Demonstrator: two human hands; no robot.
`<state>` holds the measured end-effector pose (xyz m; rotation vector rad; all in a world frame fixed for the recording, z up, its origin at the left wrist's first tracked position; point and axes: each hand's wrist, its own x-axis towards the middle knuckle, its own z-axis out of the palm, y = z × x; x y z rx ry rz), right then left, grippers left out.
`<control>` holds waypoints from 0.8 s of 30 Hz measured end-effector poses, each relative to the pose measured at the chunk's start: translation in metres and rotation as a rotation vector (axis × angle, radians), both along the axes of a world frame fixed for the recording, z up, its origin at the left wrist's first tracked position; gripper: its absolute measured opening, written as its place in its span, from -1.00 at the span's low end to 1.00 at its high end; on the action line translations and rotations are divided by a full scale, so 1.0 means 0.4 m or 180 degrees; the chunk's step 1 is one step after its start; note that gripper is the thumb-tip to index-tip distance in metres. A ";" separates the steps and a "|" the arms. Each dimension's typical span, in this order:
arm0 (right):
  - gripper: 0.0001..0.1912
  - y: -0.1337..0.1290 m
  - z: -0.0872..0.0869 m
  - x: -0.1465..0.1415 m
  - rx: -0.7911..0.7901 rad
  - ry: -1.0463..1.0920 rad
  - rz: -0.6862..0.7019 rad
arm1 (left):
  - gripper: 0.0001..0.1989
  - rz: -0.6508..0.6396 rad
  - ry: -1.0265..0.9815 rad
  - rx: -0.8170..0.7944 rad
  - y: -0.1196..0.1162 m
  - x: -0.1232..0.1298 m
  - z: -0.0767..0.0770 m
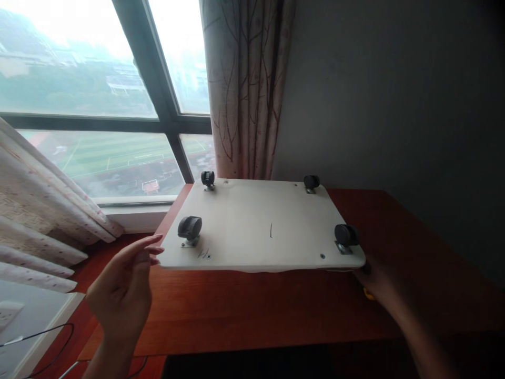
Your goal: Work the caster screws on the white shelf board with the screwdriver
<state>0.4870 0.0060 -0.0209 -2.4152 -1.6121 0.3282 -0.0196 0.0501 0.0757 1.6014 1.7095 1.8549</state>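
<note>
A white board [252, 221] lies underside up on a reddish-brown table, with black caster wheels at its corners. At its near left corner, my left hand [124, 287] holds nothing; the fingers reach toward the board's edge, apart from the thumb. Whether the fingertips touch the edge I cannot tell. The nearest caster [190, 227] stands just beyond them. My right hand [376, 281] is closed by the near right corner, blurred and in shadow, below another caster [346, 235]. A yellow piece [369, 293] and a dark piece show beside it; their kind is unclear.
The wooden table [252, 310] extends right of the board, toward a grey wall [379, 95]. Behind stand a patterned curtain [246, 89] and a tall window [94, 79]. A black cable [51, 330] hangs near a wall socket [8, 315] at lower left.
</note>
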 end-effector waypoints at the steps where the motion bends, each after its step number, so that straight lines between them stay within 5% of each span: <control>1: -0.56 0.002 -0.002 0.001 -0.0017 -0.0026 -0.0008 | -0.75 0.0047 -0.0037 -0.0002 0.004 -0.001 0.001; 15: -0.46 0.005 -0.007 -0.004 -0.0268 -0.0109 0.0059 | -0.76 0.0216 -0.0130 -0.0329 0.051 -0.048 -0.019; 24: -0.40 0.000 -0.007 -0.005 -0.0211 -0.0013 0.0024 | -0.75 -0.0038 -0.0564 -0.0698 0.124 -0.101 -0.044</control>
